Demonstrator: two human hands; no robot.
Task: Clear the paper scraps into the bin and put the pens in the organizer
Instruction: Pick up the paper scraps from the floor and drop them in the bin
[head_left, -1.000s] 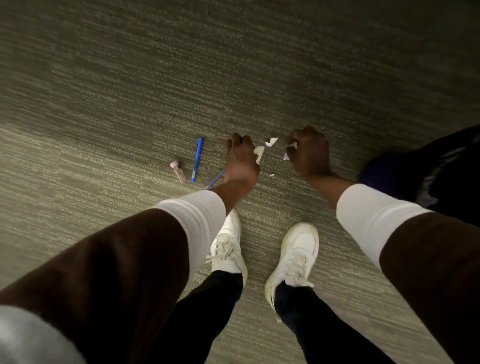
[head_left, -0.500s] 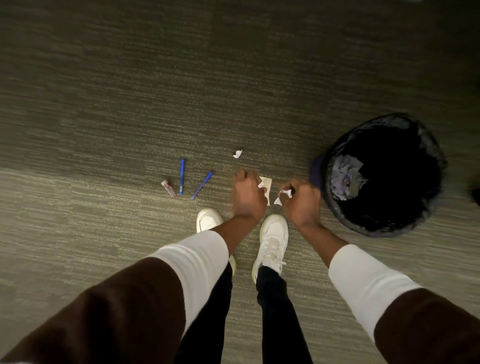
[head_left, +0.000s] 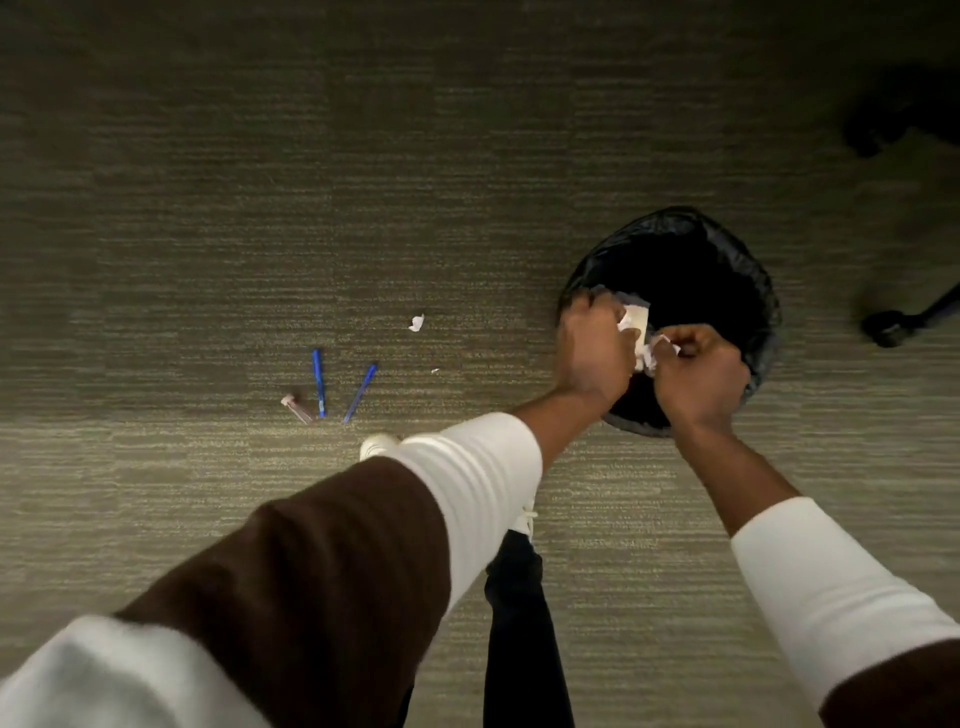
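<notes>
Paper scraps (head_left: 636, 325): light, limp, easily dropped; pinched at their edges above the black-lined bin (head_left: 727, 270). Left hand (head_left: 592, 353) and right hand (head_left: 696, 376) each closed on scraps. One scrap (head_left: 416, 322) and two blue pens (head_left: 318, 382) lay on grey-green carpet (head_left: 208, 208). Organizer not visible.

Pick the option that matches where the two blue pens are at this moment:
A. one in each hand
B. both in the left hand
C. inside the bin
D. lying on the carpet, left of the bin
D: both blue pens lie on the carpet left of the bin, while the left hand and right hand hold only paper scraps over it.
</notes>
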